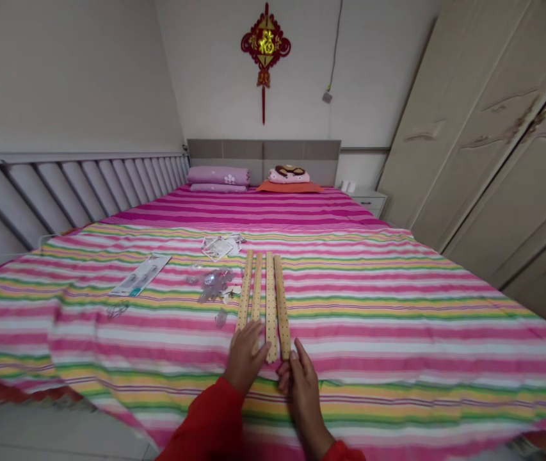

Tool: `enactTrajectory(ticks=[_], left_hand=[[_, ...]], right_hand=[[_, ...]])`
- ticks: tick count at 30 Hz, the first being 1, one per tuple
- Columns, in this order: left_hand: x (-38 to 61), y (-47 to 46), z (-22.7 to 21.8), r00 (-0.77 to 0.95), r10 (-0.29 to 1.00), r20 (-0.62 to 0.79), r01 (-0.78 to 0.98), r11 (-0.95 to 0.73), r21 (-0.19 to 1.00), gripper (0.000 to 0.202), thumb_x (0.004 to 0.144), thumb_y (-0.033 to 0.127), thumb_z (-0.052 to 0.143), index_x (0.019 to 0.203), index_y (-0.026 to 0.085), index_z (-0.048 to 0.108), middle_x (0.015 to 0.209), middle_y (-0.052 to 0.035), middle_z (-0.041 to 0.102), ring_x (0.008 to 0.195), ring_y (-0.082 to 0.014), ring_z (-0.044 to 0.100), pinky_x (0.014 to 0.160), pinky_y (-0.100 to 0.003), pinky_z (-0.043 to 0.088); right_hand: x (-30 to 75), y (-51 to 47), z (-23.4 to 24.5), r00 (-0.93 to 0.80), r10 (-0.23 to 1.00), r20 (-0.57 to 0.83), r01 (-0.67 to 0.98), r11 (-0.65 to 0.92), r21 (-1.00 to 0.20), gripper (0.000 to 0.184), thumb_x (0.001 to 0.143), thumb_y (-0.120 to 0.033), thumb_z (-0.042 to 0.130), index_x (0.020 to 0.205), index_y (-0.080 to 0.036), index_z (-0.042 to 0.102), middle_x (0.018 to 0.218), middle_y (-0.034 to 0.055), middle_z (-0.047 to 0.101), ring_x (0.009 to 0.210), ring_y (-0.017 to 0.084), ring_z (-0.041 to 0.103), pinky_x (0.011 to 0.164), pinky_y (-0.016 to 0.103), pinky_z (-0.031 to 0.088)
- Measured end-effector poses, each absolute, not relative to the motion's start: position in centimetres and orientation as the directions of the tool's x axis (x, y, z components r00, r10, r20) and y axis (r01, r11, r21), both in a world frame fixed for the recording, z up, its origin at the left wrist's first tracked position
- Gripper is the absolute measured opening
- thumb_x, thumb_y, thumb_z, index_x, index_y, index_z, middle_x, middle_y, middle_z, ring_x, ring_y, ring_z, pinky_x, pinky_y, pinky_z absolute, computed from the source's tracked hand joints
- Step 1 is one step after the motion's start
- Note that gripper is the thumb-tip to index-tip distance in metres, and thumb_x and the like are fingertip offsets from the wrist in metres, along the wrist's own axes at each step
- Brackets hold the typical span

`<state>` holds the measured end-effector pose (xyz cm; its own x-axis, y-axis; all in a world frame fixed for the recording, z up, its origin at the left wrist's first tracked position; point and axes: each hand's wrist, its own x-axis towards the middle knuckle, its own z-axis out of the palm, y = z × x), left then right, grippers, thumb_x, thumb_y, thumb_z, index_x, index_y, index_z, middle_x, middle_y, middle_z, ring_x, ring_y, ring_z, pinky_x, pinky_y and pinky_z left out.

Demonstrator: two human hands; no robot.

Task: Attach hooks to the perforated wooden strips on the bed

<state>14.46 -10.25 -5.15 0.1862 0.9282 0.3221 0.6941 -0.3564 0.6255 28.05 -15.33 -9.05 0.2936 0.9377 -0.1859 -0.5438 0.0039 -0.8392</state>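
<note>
Several long perforated wooden strips (264, 294) lie side by side on the striped bedspread (397, 320), running away from me. My left hand (245, 355) lies over the near ends of the left strips, fingers laid flat on them. My right hand (301, 378) sits just right of it, fingertips touching the near end of the rightmost strip, fingers stretched out and close together. Both arms wear red sleeves.
Left of the strips lie small clear plastic bags and shiny parts (212, 285), a white packet (219, 246) and a flat blister pack (141, 276). Pillows (218, 176) lie at the headboard. A wardrobe (493, 147) stands right; a padded wall panel (61, 186) runs left.
</note>
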Motion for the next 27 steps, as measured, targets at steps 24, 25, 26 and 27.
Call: enactTrajectory(ticks=[24,25,26,27], left_hand=[[8.3,2.4,1.8,-0.128,0.983,0.132,0.932,0.073,0.356,0.015,0.077,0.028,0.051,0.067,0.019,0.057,0.068,-0.0002,0.059,0.066,-0.0137,0.052,0.052,-0.024,0.027],[8.3,2.4,2.0,-0.132,0.982,0.132,0.937,0.081,0.340,0.016,0.077,0.028,0.050,0.067,0.019,0.058,0.069,-0.0008,0.060,0.066,-0.0142,0.052,0.052,-0.025,0.026],[8.2,2.3,2.1,-0.137,0.982,0.132,0.941,0.088,0.326,0.017,0.078,0.029,0.050,0.067,0.019,0.058,0.070,-0.0014,0.060,0.066,-0.0147,0.053,0.052,-0.025,0.026],[8.2,2.3,2.2,-0.139,0.982,0.131,0.944,0.092,0.318,0.018,0.078,0.029,0.050,0.067,0.019,0.059,0.070,-0.0021,0.061,0.066,-0.0152,0.054,0.052,-0.025,0.026]], right_hand=[[31.6,-16.2,-5.7,0.434,0.890,-0.142,-0.379,0.037,-0.925,0.045,0.066,-0.055,0.071,0.089,-0.017,0.066,0.056,-0.0025,0.056,0.039,0.008,0.039,0.037,0.020,0.030],[31.6,-16.2,-5.7,0.431,0.891,-0.141,-0.378,0.036,-0.925,0.044,0.066,-0.055,0.071,0.088,-0.017,0.066,0.056,-0.0026,0.056,0.039,0.008,0.039,0.037,0.020,0.030],[31.6,-16.1,-5.6,0.427,0.893,-0.141,-0.377,0.035,-0.925,0.044,0.066,-0.055,0.070,0.088,-0.017,0.066,0.056,-0.0027,0.056,0.039,0.008,0.039,0.038,0.020,0.030],[31.6,-16.1,-5.6,0.424,0.895,-0.140,-0.378,0.034,-0.925,0.045,0.066,-0.056,0.070,0.088,-0.017,0.066,0.056,-0.0028,0.056,0.039,0.008,0.039,0.037,0.020,0.030]])
